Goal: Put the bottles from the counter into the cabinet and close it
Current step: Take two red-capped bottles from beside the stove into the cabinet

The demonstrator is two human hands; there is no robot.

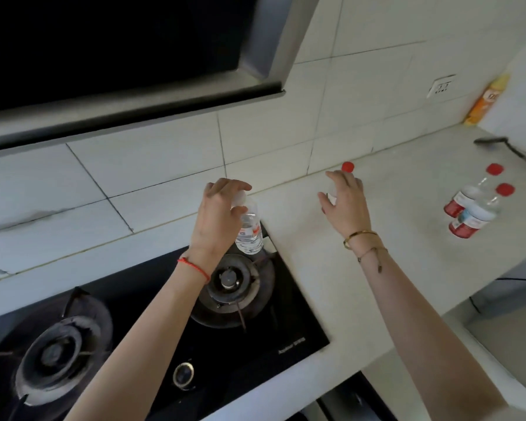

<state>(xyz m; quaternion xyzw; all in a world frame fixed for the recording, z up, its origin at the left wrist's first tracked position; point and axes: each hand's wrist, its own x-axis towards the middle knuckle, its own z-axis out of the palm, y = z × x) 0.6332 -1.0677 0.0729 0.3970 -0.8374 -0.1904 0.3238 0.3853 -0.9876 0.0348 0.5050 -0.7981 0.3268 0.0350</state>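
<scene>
My left hand (pixel 217 217) grips a clear water bottle (pixel 249 235) by its top, above the back right corner of the gas hob. My right hand (pixel 345 202) is spread in front of a red-capped bottle (pixel 347 167) standing on the white counter (pixel 401 177) near the wall. Most of that bottle is hidden behind the hand, and I cannot tell whether the fingers touch it. Two more clear bottles with red caps and red labels stand close together further right, one (pixel 471 194) behind the other (pixel 480 214). No cabinet is in view.
A black gas hob (pixel 170 326) with two burners lies under my left arm, and a range hood (pixel 128 95) hangs above it. An orange spray can (pixel 483 100) stands in the far right corner below a wall socket (pixel 441 86). A dark utensil (pixel 505 147) lies at the counter's right end.
</scene>
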